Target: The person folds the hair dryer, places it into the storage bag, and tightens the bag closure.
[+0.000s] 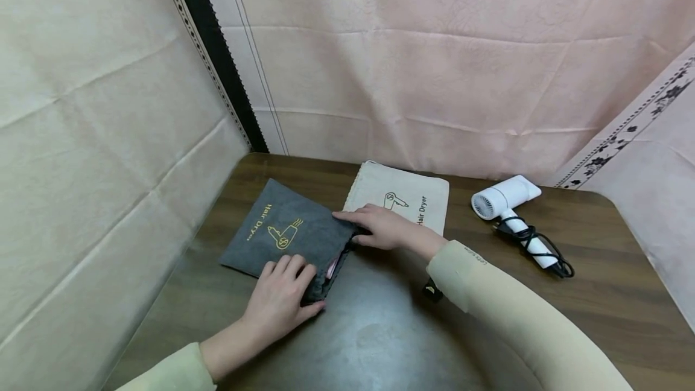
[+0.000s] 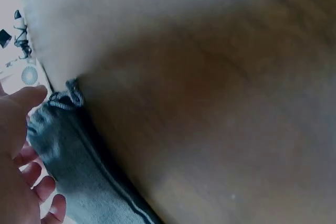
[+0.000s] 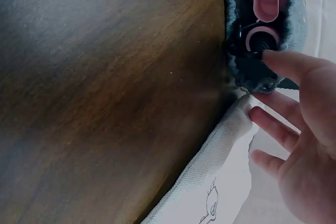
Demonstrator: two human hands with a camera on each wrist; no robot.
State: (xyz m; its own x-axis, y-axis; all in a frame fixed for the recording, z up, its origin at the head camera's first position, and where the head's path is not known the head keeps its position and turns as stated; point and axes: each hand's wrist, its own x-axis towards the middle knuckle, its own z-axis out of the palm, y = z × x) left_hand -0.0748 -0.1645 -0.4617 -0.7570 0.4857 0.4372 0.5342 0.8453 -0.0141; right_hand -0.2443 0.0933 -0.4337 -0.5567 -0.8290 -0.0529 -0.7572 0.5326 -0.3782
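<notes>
A dark grey drawstring pouch [image 1: 309,210] printed "Hair Dryer" lies on the table, its mouth towards the right. My left hand [image 1: 282,291] holds its near corner, fingers on top and thumb by the mouth. With my right hand [image 1: 382,226] I pinch the rim at the far corner; in the right wrist view the thumb is at the opening and the forefinger outside. Inside the mouth sits a pink object [image 3: 268,9] with dark parts, mostly hidden by the cloth. Beneath my right hand lies a white pouch [image 1: 369,186], also printed "Hair Dryer".
A white hair dryer [image 1: 510,198] lies at the right, its black cord [image 1: 529,235] wound round the handle. A small black item [image 1: 431,292] shows partly beneath the right sleeve. Pale cloth curtains [image 1: 434,77] hang behind and beside the wooden table [image 1: 592,294].
</notes>
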